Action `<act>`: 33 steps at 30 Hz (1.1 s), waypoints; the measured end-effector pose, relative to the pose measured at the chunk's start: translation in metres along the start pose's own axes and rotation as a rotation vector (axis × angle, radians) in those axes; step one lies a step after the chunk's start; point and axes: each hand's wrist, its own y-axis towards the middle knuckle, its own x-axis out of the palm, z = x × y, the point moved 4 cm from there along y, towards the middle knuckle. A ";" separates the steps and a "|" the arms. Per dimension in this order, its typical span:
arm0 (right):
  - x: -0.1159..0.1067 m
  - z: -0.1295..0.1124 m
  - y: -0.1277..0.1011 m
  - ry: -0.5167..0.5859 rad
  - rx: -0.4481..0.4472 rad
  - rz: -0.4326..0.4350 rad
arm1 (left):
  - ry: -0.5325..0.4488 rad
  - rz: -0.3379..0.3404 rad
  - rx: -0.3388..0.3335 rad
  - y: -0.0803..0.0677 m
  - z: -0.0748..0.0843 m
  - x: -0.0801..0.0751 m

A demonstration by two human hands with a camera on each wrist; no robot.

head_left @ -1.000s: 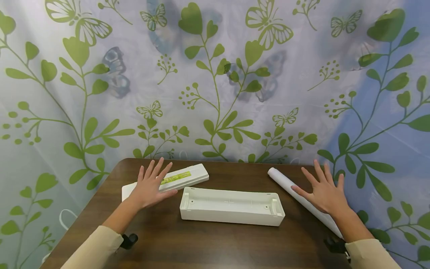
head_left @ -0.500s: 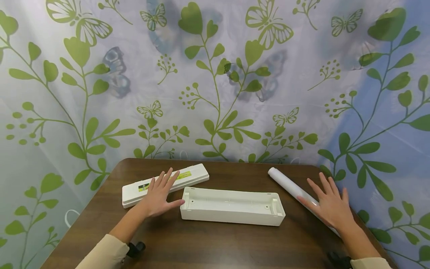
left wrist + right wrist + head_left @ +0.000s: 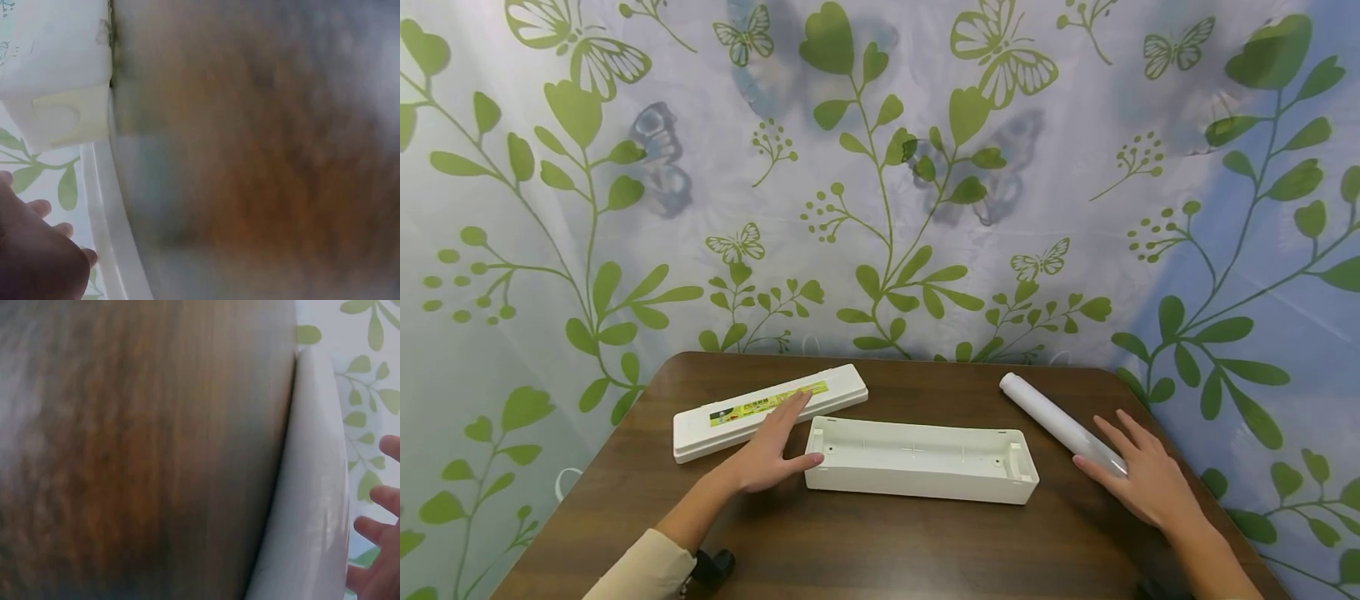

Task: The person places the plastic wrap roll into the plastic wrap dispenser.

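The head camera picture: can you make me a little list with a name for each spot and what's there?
Table: brown, wood-look table
Middle: long, white, open-topped plastic box
Left side: long, flat, white plastic piece with a yellow-green label
Right side: shiny white roll, lying slantwise
Left hand: open, at the box's left end; can't tell if touching
Right hand: open, by the roll; can't tell if touching
Behind: pale cloth with green leaves
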 end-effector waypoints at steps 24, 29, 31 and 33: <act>-0.003 0.030 -0.008 0.102 0.055 -0.148 | -0.383 -0.106 -0.023 0.004 0.002 0.010; -0.005 0.036 -0.010 0.111 0.058 -0.148 | -0.514 -0.165 -0.016 0.007 0.002 0.012; -0.005 0.038 -0.011 0.121 0.063 -0.147 | -0.538 -0.181 -0.019 0.008 0.002 0.012; -0.006 0.041 -0.012 0.120 0.072 -0.151 | -0.548 -0.189 -0.024 0.009 0.001 0.013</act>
